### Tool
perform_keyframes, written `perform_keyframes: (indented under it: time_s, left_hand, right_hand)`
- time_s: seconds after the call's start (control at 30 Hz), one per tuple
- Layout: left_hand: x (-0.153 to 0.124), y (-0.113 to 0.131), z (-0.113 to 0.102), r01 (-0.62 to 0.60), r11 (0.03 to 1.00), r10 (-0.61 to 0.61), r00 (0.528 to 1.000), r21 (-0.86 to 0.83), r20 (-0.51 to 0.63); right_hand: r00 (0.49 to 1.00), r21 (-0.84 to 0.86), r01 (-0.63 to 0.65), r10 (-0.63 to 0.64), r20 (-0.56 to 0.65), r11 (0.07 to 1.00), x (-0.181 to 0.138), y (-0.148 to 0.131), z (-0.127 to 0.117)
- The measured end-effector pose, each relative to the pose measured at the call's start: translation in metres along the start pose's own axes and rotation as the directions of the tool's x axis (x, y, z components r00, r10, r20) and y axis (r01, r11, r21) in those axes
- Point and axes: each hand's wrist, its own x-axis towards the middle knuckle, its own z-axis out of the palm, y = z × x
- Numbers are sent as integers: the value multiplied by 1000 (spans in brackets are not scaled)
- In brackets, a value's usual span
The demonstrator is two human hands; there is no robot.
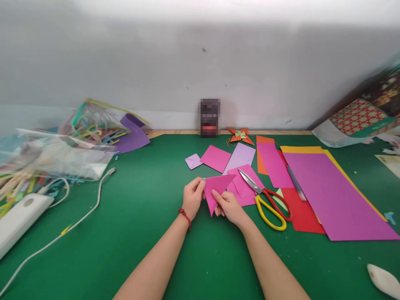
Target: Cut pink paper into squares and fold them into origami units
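Between both hands, a little above the green table, is a pink sheet of paper (218, 183) folded into a triangle. My left hand (193, 196) pinches its upper left corner between thumb and fingers. Lower down on the right, my right hand (230, 207) grips the same paper, thumb on the front face and fingers behind. Just right of it lie several pink paper pieces (246, 173), partly covered by scissors (256, 188) with one red and one yellow handle loop. Beyond the hands are a pink square (215, 158), a lilac sheet (240, 157) and a small folded lilac piece (193, 161).
Purple sheets (334, 196) over yellow and red paper (304, 214) lie right, with a pen (296, 183). An orange paper star (240, 135) and dark box (209, 118) stand near the wall. Left are paper strips, a plastic bag (68, 154), white power strip (23, 218) and cable (86, 223).
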Motion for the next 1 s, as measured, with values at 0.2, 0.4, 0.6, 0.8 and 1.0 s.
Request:
perform_keyframes:
  time_s: [0.2, 0.4, 0.6, 0.8, 1.0]
  left_hand:
    - [0, -2, 0, -2, 1000, 2, 1000, 26, -20]
    - [0, 0, 1, 37, 999, -37, 999, -5, -8]
    - [2, -1, 2, 89, 996, -89, 996, -23, 10]
    - [3, -2, 1, 127, 992, -125, 990, -17, 67]
    - [2, 1, 3, 86, 993, -100, 978, 84, 183]
  right_hand:
    - [1000, -12, -3, 3, 2, 1000, 0, 1, -1]
    - [1000, 6, 5, -5, 14, 1000, 0, 3, -1]
    - [999, 31, 26, -27, 31, 999, -2, 0, -2]
    - [979, 138, 119, -94, -181, 983, -2, 4, -2]
    - [879, 236, 147, -18, -476, 960, 3, 4, -5]
